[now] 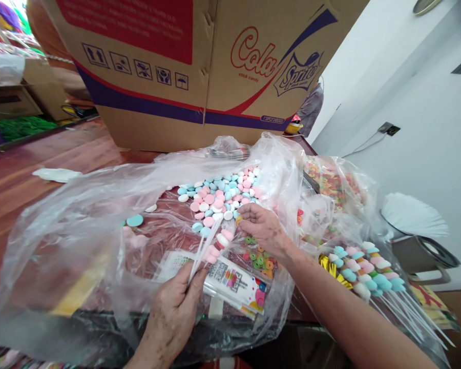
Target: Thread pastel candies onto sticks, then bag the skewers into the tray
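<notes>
My left hand (176, 302) is closed around several thin white sticks (197, 256), which point up and away. Pink and white candies (225, 238) sit along the upper part of the bundle; how they are fixed is unclear. Just to the right, my right hand (264, 229) pinches a small yellow-orange candy (238, 219) at its fingertips. Beyond both hands lies a pile of pink, white and blue round candies (218, 195) on clear plastic. Colored ring candies (260, 260) lie below my right hand, beside printed packaging (234, 284) under my left hand's sticks.
A big cardboard box (149, 102) stands across the back of the wooden table (11, 179). Finished-looking candy skewers (363, 269) with white sticks lie at the right, near a bag of ring candies (330, 179). Loose clear plastic (80, 230) spreads over the left side.
</notes>
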Motion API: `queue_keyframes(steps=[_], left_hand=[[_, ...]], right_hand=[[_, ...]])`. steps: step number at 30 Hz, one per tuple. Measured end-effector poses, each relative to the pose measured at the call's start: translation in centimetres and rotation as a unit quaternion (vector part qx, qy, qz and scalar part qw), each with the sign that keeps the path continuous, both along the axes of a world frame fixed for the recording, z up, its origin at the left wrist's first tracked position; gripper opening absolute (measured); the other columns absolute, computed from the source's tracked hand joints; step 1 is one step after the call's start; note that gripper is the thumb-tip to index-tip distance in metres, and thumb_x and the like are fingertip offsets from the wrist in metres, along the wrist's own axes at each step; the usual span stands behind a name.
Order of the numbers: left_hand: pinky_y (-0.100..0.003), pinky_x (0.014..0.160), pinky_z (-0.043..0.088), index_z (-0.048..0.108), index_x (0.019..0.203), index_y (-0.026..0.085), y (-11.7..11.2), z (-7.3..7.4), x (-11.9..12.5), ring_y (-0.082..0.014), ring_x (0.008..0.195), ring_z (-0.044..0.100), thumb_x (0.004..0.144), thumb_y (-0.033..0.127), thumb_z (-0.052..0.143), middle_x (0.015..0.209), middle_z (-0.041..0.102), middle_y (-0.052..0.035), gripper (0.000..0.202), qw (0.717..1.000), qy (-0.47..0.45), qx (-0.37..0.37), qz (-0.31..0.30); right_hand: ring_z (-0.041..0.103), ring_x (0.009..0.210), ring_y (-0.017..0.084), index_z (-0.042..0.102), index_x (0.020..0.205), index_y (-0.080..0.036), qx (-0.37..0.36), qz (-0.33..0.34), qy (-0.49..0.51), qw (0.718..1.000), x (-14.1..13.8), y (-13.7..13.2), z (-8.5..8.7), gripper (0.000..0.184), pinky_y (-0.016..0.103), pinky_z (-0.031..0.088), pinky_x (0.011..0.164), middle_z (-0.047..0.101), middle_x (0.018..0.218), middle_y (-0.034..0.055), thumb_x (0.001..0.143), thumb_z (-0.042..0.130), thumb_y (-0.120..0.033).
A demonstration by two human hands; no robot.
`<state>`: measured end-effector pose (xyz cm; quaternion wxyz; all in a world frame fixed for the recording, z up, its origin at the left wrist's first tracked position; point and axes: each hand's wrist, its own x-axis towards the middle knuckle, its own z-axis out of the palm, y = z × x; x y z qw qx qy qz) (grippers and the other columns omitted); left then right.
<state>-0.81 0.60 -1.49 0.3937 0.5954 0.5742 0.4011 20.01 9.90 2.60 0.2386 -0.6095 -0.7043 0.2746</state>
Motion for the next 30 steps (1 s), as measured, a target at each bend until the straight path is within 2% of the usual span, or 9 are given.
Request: queue_keyframes(steps=[2,5,7,12,16,18,22,26,30], left_hand=[[-0.021,0.055,0.047,0.072,0.098,0.017,0.1,-0.1,-0.1,-0.0147,0.058,0.059,0.088,0.038,0.052,0.065,0.067,0.0018,0.03,1.0,0.018,0.011,-0.017],[-0.021,0.055,0.047,0.073,0.099,0.017,0.1,-0.2,-0.1,-0.0149,0.057,0.059,0.09,0.038,0.051,0.063,0.066,0.0018,0.032,0.999,0.038,0.018,-0.023],[-0.021,0.055,0.047,0.073,0.098,0.017,0.1,-0.3,-0.1,-0.0148,0.057,0.059,0.091,0.038,0.05,0.062,0.065,0.002,0.032,0.999,0.043,0.021,-0.021],[-0.021,0.057,0.047,0.072,0.096,0.017,0.2,-0.3,-0.1,-0.015,0.06,0.059,0.091,0.037,0.051,0.066,0.068,0.0013,0.03,0.999,0.049,0.017,-0.017],[-0.022,0.058,0.047,0.072,0.096,0.017,0.2,0.0,0.2,-0.0155,0.06,0.059,0.091,0.038,0.051,0.066,0.067,0.0016,0.03,0.999,0.035,0.013,-0.012],[-0.022,0.057,0.044,0.072,0.093,0.018,0.1,0.1,0.3,-0.0147,0.057,0.056,0.091,0.039,0.051,0.062,0.062,0.0031,0.03,0.999,0.032,0.012,-0.003],[-0.021,0.053,0.043,0.072,0.089,0.018,0.1,-0.2,0.2,-0.014,0.053,0.052,0.091,0.04,0.051,0.056,0.056,0.0044,0.03,0.999,0.042,0.016,-0.007],[-0.021,0.053,0.045,0.073,0.097,0.017,0.1,-0.8,-0.2,-0.0148,0.054,0.054,0.092,0.042,0.049,0.057,0.059,0.0034,0.035,0.998,0.057,0.022,-0.02],[-0.021,0.055,0.046,0.072,0.103,0.016,0.1,-1.1,-0.3,-0.0153,0.056,0.057,0.091,0.044,0.049,0.061,0.063,0.0022,0.038,0.998,0.059,0.017,-0.014]], right_hand=[[0.068,0.071,0.014,0.058,0.105,-0.019,-0.024,-0.017,0.13,0.991,0.0,-0.5,-0.1,0.023,0.027,0.055,0.065,0.069,0.08,0.0001,0.084,0.052,-0.025],[0.068,0.065,0.014,0.066,0.093,-0.019,-0.077,-0.054,0.351,0.932,-0.4,-1.3,-0.2,0.023,0.026,0.054,0.064,0.069,0.072,-0.0021,0.072,0.069,-0.029],[0.066,0.064,0.013,0.068,0.087,-0.019,-0.088,-0.059,0.405,0.908,-0.7,-1.8,-0.2,0.022,0.024,0.052,0.062,0.069,0.071,-0.0031,0.068,0.073,-0.027],[0.064,0.067,0.012,0.069,0.088,-0.021,-0.053,-0.044,0.38,0.923,-1.4,-2.5,-0.1,0.015,0.024,0.051,0.064,0.069,0.075,-0.0035,0.074,0.067,-0.025],[0.066,0.086,0.015,0.073,0.094,-0.023,0.038,-0.017,0.288,0.957,-1.2,-3.0,-0.4,0.018,0.028,0.052,0.081,0.072,0.094,0.0003,0.084,0.058,-0.023],[0.066,0.092,0.015,0.075,0.094,-0.024,0.074,0.001,0.258,0.963,-1.0,-3.2,-0.7,0.021,0.029,0.051,0.087,0.073,0.098,0.0009,0.085,0.056,-0.02],[0.068,0.091,0.016,0.077,0.091,-0.025,0.079,-0.001,0.271,0.959,-1.1,-3.7,-1.2,0.022,0.03,0.052,0.087,0.075,0.096,0.0015,0.084,0.058,-0.017],[0.068,0.093,0.016,0.077,0.094,-0.025,0.121,0.007,0.289,0.95,-1.9,-4.6,-1.7,0.024,0.031,0.052,0.09,0.075,0.097,0.003,0.086,0.057,-0.015],[0.068,0.089,0.016,0.078,0.096,-0.026,0.142,0.01,0.317,0.938,-2.8,-5.0,-2.3,0.024,0.029,0.053,0.085,0.075,0.094,0.003,0.087,0.058,-0.015]])
